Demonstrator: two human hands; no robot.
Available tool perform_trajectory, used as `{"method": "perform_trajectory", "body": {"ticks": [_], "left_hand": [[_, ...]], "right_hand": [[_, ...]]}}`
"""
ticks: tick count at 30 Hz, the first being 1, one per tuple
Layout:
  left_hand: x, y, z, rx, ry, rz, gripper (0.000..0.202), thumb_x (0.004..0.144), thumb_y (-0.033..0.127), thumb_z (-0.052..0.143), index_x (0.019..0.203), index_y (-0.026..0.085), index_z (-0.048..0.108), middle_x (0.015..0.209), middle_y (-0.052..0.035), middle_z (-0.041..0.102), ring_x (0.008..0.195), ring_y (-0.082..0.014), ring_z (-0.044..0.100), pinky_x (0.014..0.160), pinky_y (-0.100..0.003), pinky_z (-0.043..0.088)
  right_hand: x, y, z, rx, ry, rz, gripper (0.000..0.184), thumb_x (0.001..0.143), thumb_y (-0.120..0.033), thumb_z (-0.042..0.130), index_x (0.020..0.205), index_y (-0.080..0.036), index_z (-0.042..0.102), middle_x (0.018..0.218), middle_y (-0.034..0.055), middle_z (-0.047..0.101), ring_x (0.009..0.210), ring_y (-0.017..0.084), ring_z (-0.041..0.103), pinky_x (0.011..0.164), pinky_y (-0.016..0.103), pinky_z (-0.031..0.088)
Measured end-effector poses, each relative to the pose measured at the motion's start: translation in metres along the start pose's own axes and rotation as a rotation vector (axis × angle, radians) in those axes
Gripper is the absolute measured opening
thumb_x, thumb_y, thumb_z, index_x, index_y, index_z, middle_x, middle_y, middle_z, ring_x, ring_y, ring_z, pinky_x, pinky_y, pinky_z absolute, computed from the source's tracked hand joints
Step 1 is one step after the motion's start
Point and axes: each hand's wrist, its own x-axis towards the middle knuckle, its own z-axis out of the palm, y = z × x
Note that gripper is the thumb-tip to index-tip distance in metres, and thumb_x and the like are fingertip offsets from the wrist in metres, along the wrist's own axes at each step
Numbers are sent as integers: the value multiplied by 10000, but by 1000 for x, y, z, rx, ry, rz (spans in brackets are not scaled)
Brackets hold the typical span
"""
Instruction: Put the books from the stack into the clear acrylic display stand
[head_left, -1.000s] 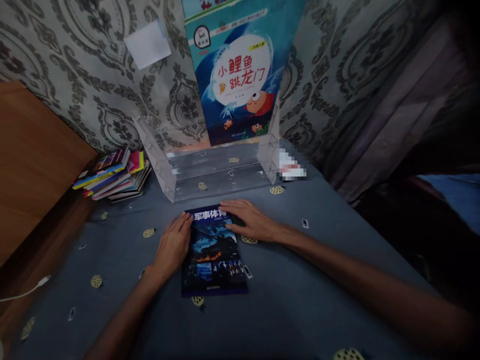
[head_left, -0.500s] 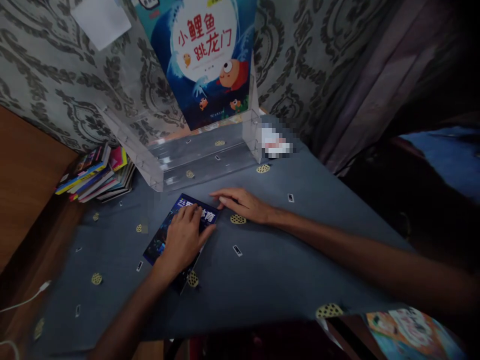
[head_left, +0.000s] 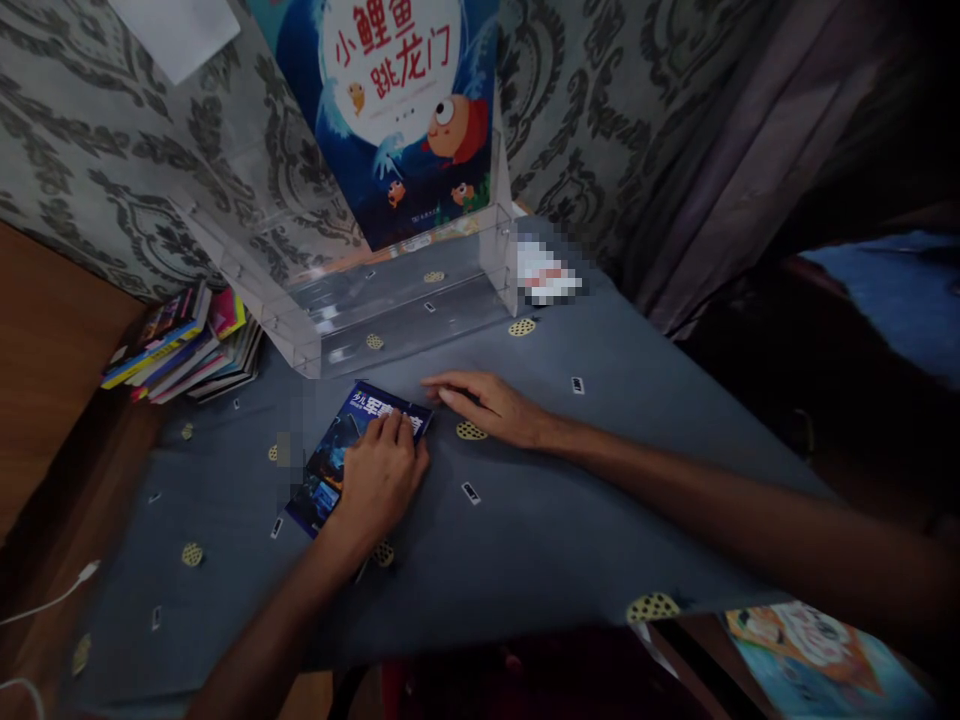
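A dark blue book (head_left: 334,462) with white Chinese title lies slanted on the grey-blue cloth. My left hand (head_left: 379,475) rests on top of it, fingers curled over its right edge and pressing down. My right hand (head_left: 487,405) lies flat on the cloth just right of the book's top corner, fingers stretched out and holding nothing. Behind them stands a clear acrylic book stand (head_left: 390,315) with a blue fish picture book (head_left: 397,110) upright in it.
A stack of colourful books (head_left: 184,345) lies at the left by a wooden panel (head_left: 45,350). Patterned curtain hangs behind. A white cable (head_left: 45,605) runs at the lower left. Another picture book (head_left: 817,655) shows past the table's front edge (head_left: 525,640).
The dark book has been turned and slid left from lying straight between my hands. My left hand moved onto its cover; my right hand came off it. The view shifted down and right.
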Motion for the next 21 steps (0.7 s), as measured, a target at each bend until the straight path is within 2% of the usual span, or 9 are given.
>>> {"method": "perform_trajectory", "body": {"ticks": [5,12,16,21], "left_hand": [[0,0,-1,-32,-2,-19,280,974,225,482,1154,110,663,1248,-184,677,1114,-311,648,839,-392,538],[0,0,1,-1,30,-14,262,978,245,490,1126,135,675,1220,-159,691,1091,-290,647,780,-340,534],[-1,0,1,43,44,-2,286,989,306,504,1125,123,677,1216,-153,698,1086,-297,648,733,-338,547],[-4,-2,3,129,109,38,251,1001,273,495,1096,136,683,1182,-124,715,1006,-246,675,711,-311,565]], "right_hand": [[-2,-5,-1,-28,13,-35,348,1007,-276,434,1270,-183,642,1117,78,752,1029,204,703,941,386,528],[-4,-11,1,-80,-57,-55,369,1012,-291,424,1295,-198,641,1108,72,752,1008,195,701,916,366,535],[-8,-12,5,-202,-118,-98,367,1014,-265,412,1293,-186,636,1173,103,734,1069,224,686,934,396,533],[-13,-15,16,-413,-156,-180,325,1019,-255,419,1215,-182,667,996,109,735,911,234,684,847,407,561]]}}
